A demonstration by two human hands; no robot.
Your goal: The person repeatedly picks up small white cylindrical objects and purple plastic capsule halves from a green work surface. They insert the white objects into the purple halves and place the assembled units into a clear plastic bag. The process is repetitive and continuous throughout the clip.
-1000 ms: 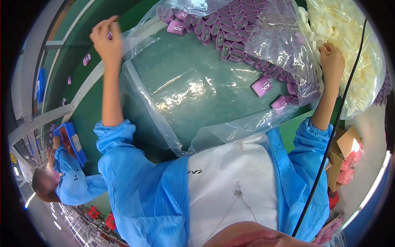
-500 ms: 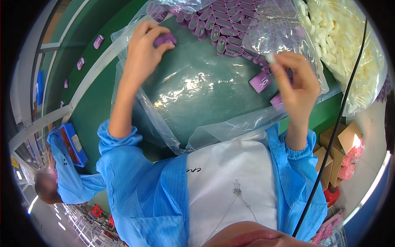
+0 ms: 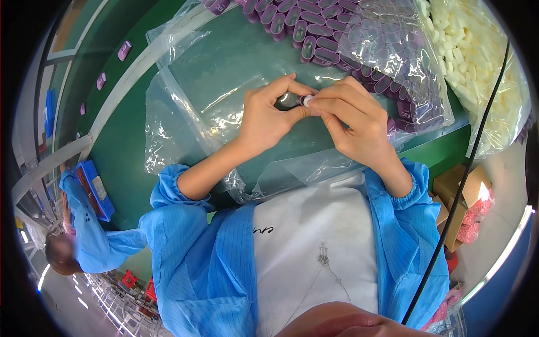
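Note:
My hands meet above a see-through plastic sheet (image 3: 224, 67). My left hand (image 3: 268, 112) pinches a small purple oval sleeve (image 3: 301, 100), mostly hidden by the fingers. Between the fingertips of my right hand (image 3: 353, 115) is a white oval piece (image 3: 307, 100), touching the sleeve's end; how far in it sits I cannot tell. Ahead of the hands stand many open-ended purple sleeves (image 3: 314, 29), packed side by side and partly under plastic. A few purple ones (image 3: 405, 111) lie just beyond my right wrist.
A plastic bag of whitish oval pieces (image 3: 457, 45) is at the far right. A black cable (image 3: 471, 151) crosses the right side. Purple pieces (image 3: 124, 50) stand in a row on the green surface at left. A co-worker (image 3: 101, 236) sits there by a blue tray (image 3: 101, 191). Cardboard boxes (image 3: 463, 194) are at lower right.
My left hand has moved right and nearer with the purple sleeve. The right hand has come left with the white piece, and the two now touch.

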